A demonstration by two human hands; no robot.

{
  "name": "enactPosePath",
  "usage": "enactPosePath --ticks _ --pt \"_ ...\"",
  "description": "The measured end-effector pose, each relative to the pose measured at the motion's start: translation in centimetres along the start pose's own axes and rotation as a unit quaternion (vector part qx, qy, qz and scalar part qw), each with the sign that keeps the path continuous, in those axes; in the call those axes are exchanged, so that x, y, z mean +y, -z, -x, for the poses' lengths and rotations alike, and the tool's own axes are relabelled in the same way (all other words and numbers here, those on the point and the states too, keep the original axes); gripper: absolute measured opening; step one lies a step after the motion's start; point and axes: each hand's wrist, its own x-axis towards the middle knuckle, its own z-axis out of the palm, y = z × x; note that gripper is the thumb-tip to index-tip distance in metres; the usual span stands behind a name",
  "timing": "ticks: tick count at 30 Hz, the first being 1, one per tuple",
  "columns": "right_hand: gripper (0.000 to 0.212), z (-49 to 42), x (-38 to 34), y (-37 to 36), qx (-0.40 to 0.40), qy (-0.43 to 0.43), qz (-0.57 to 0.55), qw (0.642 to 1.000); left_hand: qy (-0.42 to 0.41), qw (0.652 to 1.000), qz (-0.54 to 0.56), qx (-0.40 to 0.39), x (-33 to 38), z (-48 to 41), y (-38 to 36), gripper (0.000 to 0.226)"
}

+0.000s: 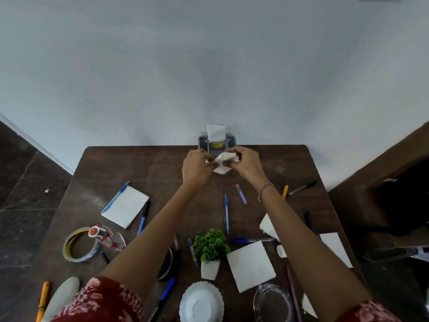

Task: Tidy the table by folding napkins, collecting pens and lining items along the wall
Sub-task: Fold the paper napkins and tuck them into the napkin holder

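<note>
Room: pale grey-white wall (209,66) fills the upper half; dark stone tile floor (23,182) shows at the left.
Surface: dark brown wooden table (151,173), scuffed, its far edge against the wall.
At the wall: grey plastic desk organiser (229,141) stands at the middle of the far edge, with a white folded napkin (216,132) upright in it.
Left side: wide roll of clear tape (80,245) touches a red-and-clear tape dispenser (106,237); farther out, a flat white rectangular napkin (125,206) lies between a blue ballpoint pen (115,196) and a black-and-blue pen (142,217).
Middle: white square napkin (250,268) lies just beside a small green plant in a white pot (211,249); a slim blue pen (226,214) and a purple marker with an orange cap (241,194) lie farther out.
Right side: black marker (301,188) and yellow pen (284,191) lie near the edge.
Cut off: white scalloped bowl (201,303) and clear glass jar (272,303) run past the bottom edge.
Hidden: the left forearm covers most of a dark round object (167,263), too hidden to identify; the right forearm crosses a creased white napkin (268,225).
Left hand (196,167): fingers curled, pinching the crumpled white paper napkin (224,162).
Right hand (248,163): fingers curled around the same napkin's other side.
Task napkin: the crumpled white paper napkin sits between both hands, just in front of the organiser; whether it touches the table cannot be told.
</note>
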Motion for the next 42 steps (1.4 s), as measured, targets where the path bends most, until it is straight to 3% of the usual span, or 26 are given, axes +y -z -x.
enactPosePath --ticks 3,10,20,28,32,39,42 --pt "0.050 -2.8 0.2 0.3 -0.004 -0.008 0.015 1.000 0.022 0.999 0.035 0.005 0.1 -2.3 -0.2 0.025" --pt "0.031 -8.3 1.1 -0.7 0.005 -0.007 0.056 0.998 0.075 0.994 0.080 -0.010 -0.6 -7.1 -1.7 0.025" --pt "0.024 -12.7 4.0 -3.6 -0.010 -0.005 0.112 0.994 0.027 0.996 -0.071 -0.047 -3.0 -11.0 -4.7 0.009" --pt "0.030 -13.7 5.9 -4.9 0.001 0.042 0.285 0.958 0.016 0.999 -0.029 -0.037 -3.3 -11.2 -5.7 0.019" --pt "0.037 -14.0 5.6 -4.6 -0.010 0.050 0.301 0.952 0.026 0.999 0.017 -0.024 -3.2 -11.2 -5.5 0.024" --pt "0.051 -13.9 5.0 -4.1 -0.038 0.047 0.269 0.961 0.016 0.997 -0.068 -0.036 -3.3 -11.6 -5.5 0.031" --pt "0.039 -13.9 5.0 -4.0 -0.027 0.040 0.254 0.966 0.061 0.998 -0.004 -0.017 -3.3 -11.7 -5.4 0.031"
